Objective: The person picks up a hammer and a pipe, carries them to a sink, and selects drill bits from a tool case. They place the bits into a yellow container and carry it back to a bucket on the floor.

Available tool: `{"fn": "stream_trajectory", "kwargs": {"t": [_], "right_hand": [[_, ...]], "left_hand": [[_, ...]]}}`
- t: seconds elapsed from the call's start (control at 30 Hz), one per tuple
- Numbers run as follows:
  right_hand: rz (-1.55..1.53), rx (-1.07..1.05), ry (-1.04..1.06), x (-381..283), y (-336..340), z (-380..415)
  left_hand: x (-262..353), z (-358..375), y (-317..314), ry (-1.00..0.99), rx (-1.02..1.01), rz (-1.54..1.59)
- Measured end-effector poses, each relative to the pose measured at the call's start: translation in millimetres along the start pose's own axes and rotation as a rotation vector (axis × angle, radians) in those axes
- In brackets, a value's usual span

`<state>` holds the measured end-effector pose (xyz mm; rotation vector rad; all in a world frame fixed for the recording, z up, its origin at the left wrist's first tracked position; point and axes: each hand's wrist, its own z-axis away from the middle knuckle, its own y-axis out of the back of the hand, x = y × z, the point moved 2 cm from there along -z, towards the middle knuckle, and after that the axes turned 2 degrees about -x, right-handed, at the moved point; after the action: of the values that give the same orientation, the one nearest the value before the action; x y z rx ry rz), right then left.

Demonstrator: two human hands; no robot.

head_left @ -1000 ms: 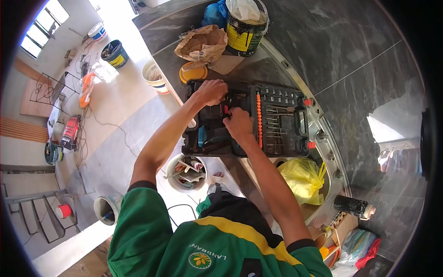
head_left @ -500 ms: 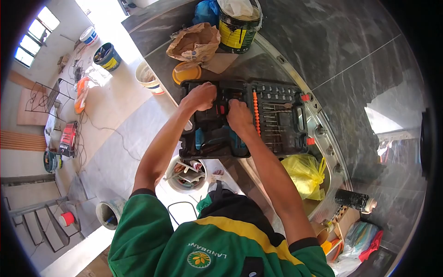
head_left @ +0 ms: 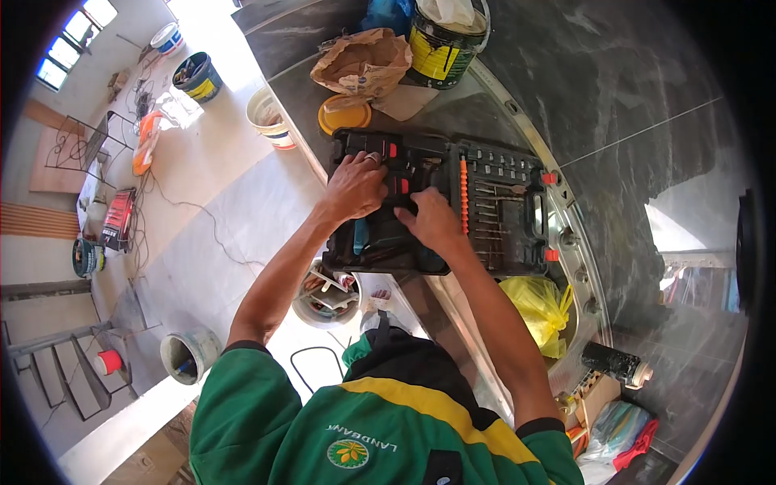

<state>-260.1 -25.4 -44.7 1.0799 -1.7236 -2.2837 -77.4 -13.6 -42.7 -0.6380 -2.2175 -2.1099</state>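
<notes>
On the counter lies an open black tool case [head_left: 529, 212], its right half lined with drill bits and small sockets and an orange flexible shaft [head_left: 464, 194]. Over the case's left half is my left hand [head_left: 356, 187], fingers bent down; whatever they grip is hidden. Just right of it, my right hand [head_left: 434, 221] rests above the same half, thumb apart from the fingers. A blue tool part [head_left: 360, 235] shows below my left hand. Red-marked black pieces, one of them a red tab [head_left: 394, 150], sit in the slots near both hands.
Behind the case stand a brown paper bag [head_left: 364, 65], a yellow lid [head_left: 345, 115] and a black bucket [head_left: 440, 52]. A yellow plastic bag [head_left: 533, 311] lies in the metal sink [head_left: 572, 323]. Below the counter edge is a bucket of tools [head_left: 327, 299].
My left hand has moved down from the case's upper left, its fist loosened. My right hand has shifted slightly down, its thumb now apart. The view has shifted a little.
</notes>
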Motion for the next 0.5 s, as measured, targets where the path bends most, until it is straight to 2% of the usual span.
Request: {"fn": "stream_trajectory", "kwargs": {"t": [0.2, 0.4, 0.5], "right_hand": [[0.054, -0.038, -0.169, -16.5, 8.2, -1.2], [0.076, 0.010, -0.157, -6.1, -4.9, -17.3], [0.051, -0.051, -0.151, -7.9, 0.7, -30.3]], "left_hand": [[-0.9, -4.1, -5.5, 0.047, 0.068, 0.058], [4.3, 1.2, -12.3, 0.096, 0.079, 0.075], [4.5, 2.2, -13.5, 0.092, 0.142, 0.129]]}}
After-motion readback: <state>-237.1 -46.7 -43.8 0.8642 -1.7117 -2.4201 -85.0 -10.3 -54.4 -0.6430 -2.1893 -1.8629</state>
